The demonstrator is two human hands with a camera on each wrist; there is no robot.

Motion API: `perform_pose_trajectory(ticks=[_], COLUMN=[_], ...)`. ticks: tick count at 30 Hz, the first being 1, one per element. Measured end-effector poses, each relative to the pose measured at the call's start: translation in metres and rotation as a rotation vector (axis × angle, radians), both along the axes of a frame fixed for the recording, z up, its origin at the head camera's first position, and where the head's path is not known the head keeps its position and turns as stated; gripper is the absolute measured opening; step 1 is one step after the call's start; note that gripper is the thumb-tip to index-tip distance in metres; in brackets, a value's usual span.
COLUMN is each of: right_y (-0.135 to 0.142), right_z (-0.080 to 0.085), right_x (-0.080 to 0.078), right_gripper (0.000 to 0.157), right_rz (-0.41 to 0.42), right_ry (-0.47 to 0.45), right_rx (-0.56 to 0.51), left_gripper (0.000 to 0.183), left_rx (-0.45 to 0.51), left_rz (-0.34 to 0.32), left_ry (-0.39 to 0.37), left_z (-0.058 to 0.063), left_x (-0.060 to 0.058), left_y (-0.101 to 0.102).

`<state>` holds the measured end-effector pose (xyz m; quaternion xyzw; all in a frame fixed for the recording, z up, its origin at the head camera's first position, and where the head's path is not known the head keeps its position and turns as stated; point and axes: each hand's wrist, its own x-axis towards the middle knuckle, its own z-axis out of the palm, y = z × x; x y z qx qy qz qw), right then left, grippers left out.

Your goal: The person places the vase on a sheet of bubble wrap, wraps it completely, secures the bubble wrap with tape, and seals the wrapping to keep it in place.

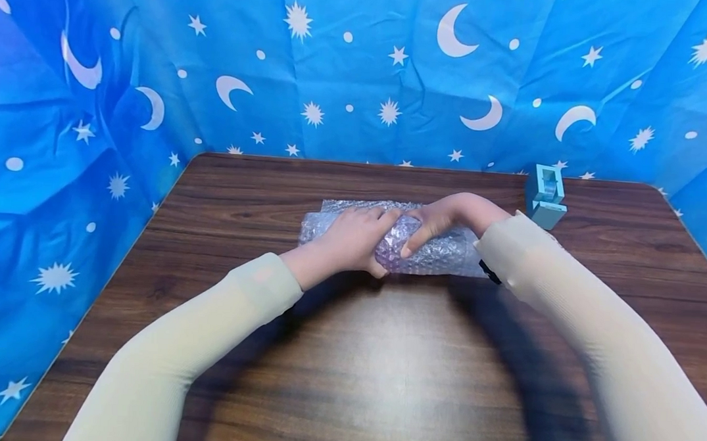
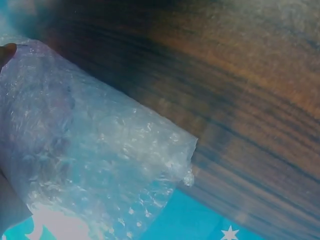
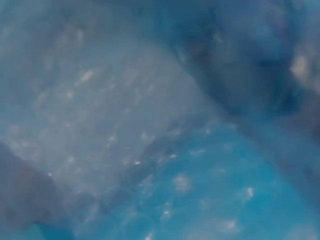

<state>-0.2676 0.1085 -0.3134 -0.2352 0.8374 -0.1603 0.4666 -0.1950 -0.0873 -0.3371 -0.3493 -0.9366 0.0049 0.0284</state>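
A roll of clear bubble wrap (image 1: 447,256) lies crosswise on the table, and something pinkish-purple shows through its middle. From the left, my left hand (image 1: 355,239) grips the roll, fingers over the top and thumb at the near side. Close beside it, my right hand (image 1: 439,218) arches over the wrap from the far side, its thumb on the near face. In the left wrist view the wrap (image 2: 110,135) reaches out to a loose, open end. Blurred wrap (image 3: 100,125) fills most of the right wrist view. What lies inside is mostly hidden.
A light-blue tape dispenser (image 1: 545,197) stands at the back right of the dark wooden table (image 1: 395,354). Blue cloth (image 1: 360,69) with moons and stars hangs behind the table and along both sides.
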Motion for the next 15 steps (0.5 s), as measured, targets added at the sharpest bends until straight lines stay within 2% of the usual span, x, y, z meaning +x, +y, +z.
perform_pose_trajectory(ticks=[3,6,11,15], right_y=[0.004,0.007,0.010,0.008], right_z=[0.000,0.000,0.003,0.004], right_x=[-0.002,-0.002,0.007,0.020], right_gripper=[0.101,0.103,0.106,0.095], right_rz=[0.010,0.016,0.006,-0.052], right_ry=[0.016,0.079,0.298,0.460], right_rx=[0.003,0.015,0.038,0.008], left_gripper=[0.107,0.109,0.111,0.112], left_rx=[-0.006,-0.037,-0.076,-0.088], left_rz=[-0.007,0.005,0.040,0.060], left_ry=[-0.019,-0.057,-0.128,-0.152], left_z=[0.002,0.004,0.009,0.012], left_x=[-0.004,-0.008,-0.012,-0.014], left_y=[0.002,0.005,0.008,0.009])
